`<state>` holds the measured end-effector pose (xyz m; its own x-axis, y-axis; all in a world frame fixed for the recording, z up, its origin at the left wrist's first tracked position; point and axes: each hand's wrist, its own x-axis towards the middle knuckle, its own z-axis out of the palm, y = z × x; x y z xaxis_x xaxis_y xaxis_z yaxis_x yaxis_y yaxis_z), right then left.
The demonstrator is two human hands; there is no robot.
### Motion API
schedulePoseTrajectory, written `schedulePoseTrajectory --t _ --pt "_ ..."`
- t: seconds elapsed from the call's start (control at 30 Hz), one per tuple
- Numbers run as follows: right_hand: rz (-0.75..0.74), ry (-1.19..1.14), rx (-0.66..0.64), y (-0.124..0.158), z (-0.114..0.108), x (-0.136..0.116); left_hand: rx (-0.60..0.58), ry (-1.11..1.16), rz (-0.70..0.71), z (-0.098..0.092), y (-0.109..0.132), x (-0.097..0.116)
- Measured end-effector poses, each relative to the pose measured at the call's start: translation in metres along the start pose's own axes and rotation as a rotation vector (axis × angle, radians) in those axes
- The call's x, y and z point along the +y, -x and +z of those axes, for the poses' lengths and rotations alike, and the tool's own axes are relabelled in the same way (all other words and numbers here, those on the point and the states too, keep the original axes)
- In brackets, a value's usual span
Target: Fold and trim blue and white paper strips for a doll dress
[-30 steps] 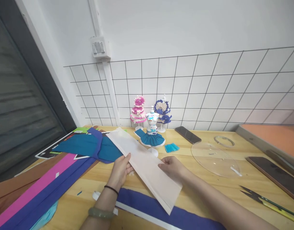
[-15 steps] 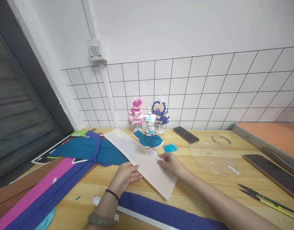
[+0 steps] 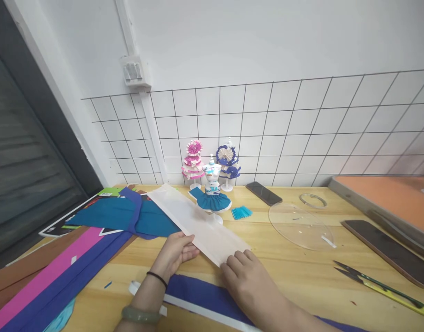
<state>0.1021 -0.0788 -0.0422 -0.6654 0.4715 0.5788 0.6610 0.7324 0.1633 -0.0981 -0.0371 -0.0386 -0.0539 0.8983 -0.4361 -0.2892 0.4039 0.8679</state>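
A long pale pink paper strip [image 3: 201,221] slants across the middle of the table, from the blue pieces down to my right hand. My left hand [image 3: 175,251] pinches its lower left edge between thumb and fingers. My right hand [image 3: 246,276] is closed over the near end, knuckles up, hiding that end. Beneath both hands lies a dark blue strip [image 3: 198,295] with a white band along its edge. Just beyond the pale strip stands a small mannequin [image 3: 212,182] in a teal skirt. A pleated turquoise piece [image 3: 241,212] lies to its right.
Two more dressed mannequins, one pink [image 3: 193,161] and one blue and cream [image 3: 228,161], stand behind. Teal [image 3: 104,214], magenta and blue strips spread at left. On the right are thread snips [image 3: 381,288], phones [image 3: 388,246], a clear disc [image 3: 298,226] and a ring [image 3: 313,201].
My right hand has shifted from the pale strip's right edge to its near end, closing over it. My left hand keeps its hold on the edge. The view has turned slightly.
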Motion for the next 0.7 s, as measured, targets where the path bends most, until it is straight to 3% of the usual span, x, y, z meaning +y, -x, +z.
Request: schedulePoseTrajectory --t 0.17,0.4,0.7 --pt "-0.079 0.027 0.038 0.003 -0.005 -0.002 -0.035 -0.032 -0.028 0.002 0.002 0.002" --pt "-0.117 0.067 0.057 0.0 -0.011 -0.007 -0.222 -0.157 -0.174 0.015 0.016 -0.001" --pt "-0.173 -0.133 -0.024 0.016 -0.018 0.004 -0.255 -0.13 -0.138 0.013 0.016 -0.002"
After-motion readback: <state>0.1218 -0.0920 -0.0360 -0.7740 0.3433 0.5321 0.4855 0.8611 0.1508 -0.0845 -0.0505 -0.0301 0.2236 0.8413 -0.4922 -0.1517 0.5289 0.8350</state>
